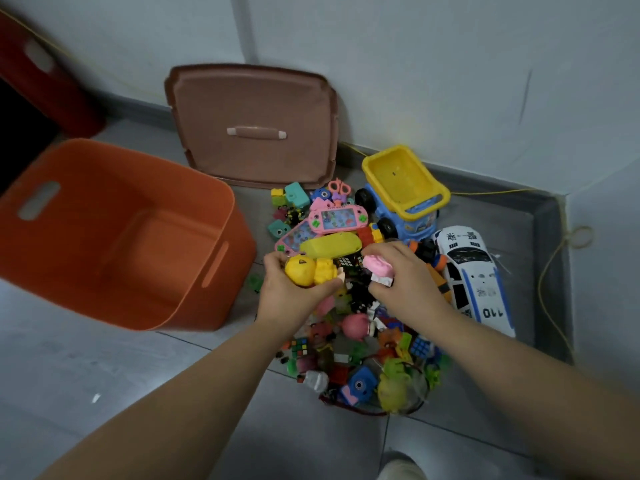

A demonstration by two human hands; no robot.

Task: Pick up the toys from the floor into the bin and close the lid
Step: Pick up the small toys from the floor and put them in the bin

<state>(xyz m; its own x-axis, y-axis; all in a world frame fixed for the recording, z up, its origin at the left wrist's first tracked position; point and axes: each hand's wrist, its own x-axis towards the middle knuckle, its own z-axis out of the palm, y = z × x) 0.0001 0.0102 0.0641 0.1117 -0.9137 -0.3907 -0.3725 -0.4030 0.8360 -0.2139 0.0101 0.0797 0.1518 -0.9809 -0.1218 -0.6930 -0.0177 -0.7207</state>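
An orange bin (pixel 194 188) stands open on the floor at the left, with nothing visible inside. Its brown lid (pixel 256 98) leans against the wall behind it. A heap of small toys (pixel 360 337) covers the floor to the right of the bin. My left hand (pixel 294 292) is shut on yellow toy figures (pixel 310 270) just above the heap. My right hand (pixel 405 275) is shut on a pink and white toy figure (pixel 379 270) beside them. A yellow case (pixel 329 244) lies right behind both hands.
A blue dump truck with a yellow bed (pixel 403 192) and a white police car (pixel 474 278) lie at the heap's right side, near the wall. Two pink handheld games (pixel 336 218) sit at the back. A red container (pixel 41 74) stands far left. A yellow cord (pixel 554 258) runs along the wall.
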